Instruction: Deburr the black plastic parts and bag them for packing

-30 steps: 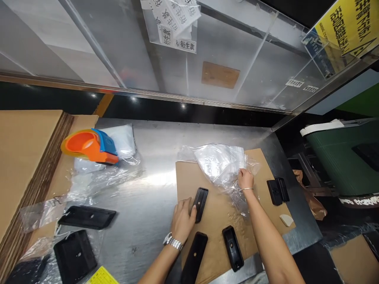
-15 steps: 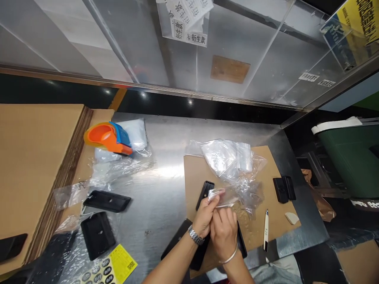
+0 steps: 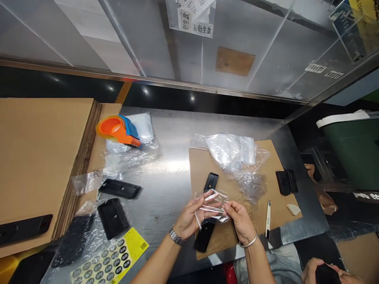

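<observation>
The film (image 3: pixel 218 216) is clear, the trays (image 3: pixel 211 182) black, the cardboard (image 3: pixel 199 162) tan, the sticker sheet (image 3: pixel 113 257) yellow, dotted dark.

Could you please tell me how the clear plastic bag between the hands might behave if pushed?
The clear plastic bag is probably floppy, since it creases between the left hand and right hand. It looks very light, being thin enough to see through. Its glossy shine suggests it may be slippery.

A factory-style workshop, shown by the steel worktable (image 3: pixel 174 132), stacked cardboard sheets (image 3: pixel 44 157), orange-and-blue tape dispenser (image 3: pixel 126 137), clear plastic bags (image 3: pixel 226 152), round-sticker sheet (image 3: pixel 103 263) and utility knife (image 3: pixel 268 221)
</observation>
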A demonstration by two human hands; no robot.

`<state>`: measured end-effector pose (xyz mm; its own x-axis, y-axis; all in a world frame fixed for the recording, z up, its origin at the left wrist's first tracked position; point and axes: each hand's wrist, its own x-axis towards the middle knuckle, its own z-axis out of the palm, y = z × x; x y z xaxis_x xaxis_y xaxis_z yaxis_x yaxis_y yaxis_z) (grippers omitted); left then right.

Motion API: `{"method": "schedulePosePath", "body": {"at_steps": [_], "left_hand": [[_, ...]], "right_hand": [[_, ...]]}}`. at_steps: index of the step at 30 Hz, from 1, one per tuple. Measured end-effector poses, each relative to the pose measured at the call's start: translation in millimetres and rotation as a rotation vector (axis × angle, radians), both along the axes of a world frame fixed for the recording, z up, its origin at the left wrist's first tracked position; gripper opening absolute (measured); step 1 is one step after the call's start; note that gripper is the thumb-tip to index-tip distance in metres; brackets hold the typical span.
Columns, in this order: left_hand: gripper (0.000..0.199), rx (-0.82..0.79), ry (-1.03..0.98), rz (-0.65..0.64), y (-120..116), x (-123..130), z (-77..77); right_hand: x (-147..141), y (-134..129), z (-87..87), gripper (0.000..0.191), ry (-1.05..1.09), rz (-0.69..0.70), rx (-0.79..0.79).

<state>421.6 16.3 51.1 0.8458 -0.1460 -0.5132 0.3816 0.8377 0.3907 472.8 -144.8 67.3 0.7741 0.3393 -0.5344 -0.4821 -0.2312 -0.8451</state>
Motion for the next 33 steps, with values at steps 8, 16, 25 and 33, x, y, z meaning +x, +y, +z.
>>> {"method": "schedulePosePath", "body": {"at_steps": [8,16,25,33], "left_hand": [[0.027,1.005,0.028,0.027,-4.4,-17.7,1.3],[0.034,0.923,0.088,-0.001,-10.3,-21.6,-0.4],[0.031,1.847,-0.181,-0.091,10.2,-36.1,-15.8],[0.017,1.995,-0.248,-0.169,39.3,-34.1,-31.8]], "right_hand": [[-14.6,17.0,6.3,0.025,-0.116,0.025,-0.066],[-20.8,29.8,-2.2,0.024,-0.305,0.116,-0.175],[-24.7,52.6,-4.2,0.019,-0.781,0.491,-0.333],[-21.9,59.2,-20.3,0.016,-0.851,0.570,-0.339]]}}
